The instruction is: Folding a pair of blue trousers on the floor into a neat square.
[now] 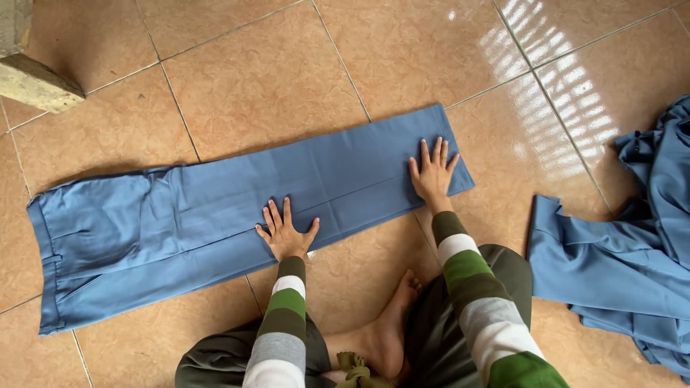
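On the tiled floor (287,79), blue trousers (180,215) lie under both hands' (286,233) spread, flat fingers (277,214).

Blue trousers (215,208), plain, solid mid-blue all over, slightly darker along seam lines and waistband at the left end. Left hand (285,233) and right hand (433,172) lie on the blue cloth. Sleeves (471,280) striped: dark olive, white, bright green, grey bands, repeating on both arms. Pants on the person's legs (510,273) dark olive-grey, plain. Second heap of cloth (632,266) at right, same blue, plain, no print. Floor tiles (273,79) mottled orange-tan, glossy, thin grey grout lines, white window glare top right. Block (36,82) in upper left corner pale beige-grey.
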